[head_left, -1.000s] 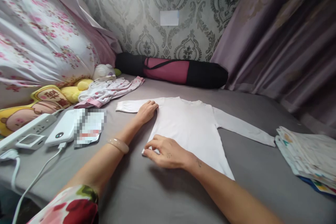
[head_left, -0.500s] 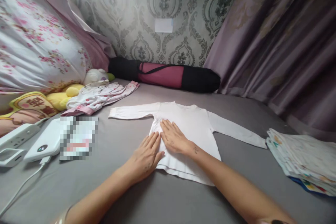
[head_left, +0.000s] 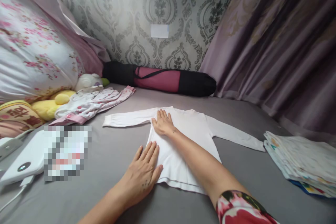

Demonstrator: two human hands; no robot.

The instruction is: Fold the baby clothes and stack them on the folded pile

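A small white long-sleeved shirt (head_left: 191,136) lies spread flat on the grey bed sheet (head_left: 110,161), both sleeves stretched out sideways and its neckline toward the wall. My right hand (head_left: 163,122) lies flat on the shirt's upper left, close to the left sleeve seam, fingers outstretched. Along the shirt's lower left edge rests my left hand (head_left: 144,168), also flat, its fingers extended and the thumb by the hem. Neither hand grasps anything. My right forearm crosses over the shirt's front and hides part of the lower hem.
Folded cloths (head_left: 301,161) are stacked at the right. A crumpled patterned garment (head_left: 91,103) and yellow plush toy (head_left: 49,106) lie at the left. Nearer are a white power bank (head_left: 31,157) with its cable and a blurred-out item. A long black-and-pink bag (head_left: 157,78) lies along the wall.
My right hand has slid up the shirt, away from me, toward the left shoulder. My left hand has shifted slightly toward me, and the hands are farther apart. The view has shifted a little.
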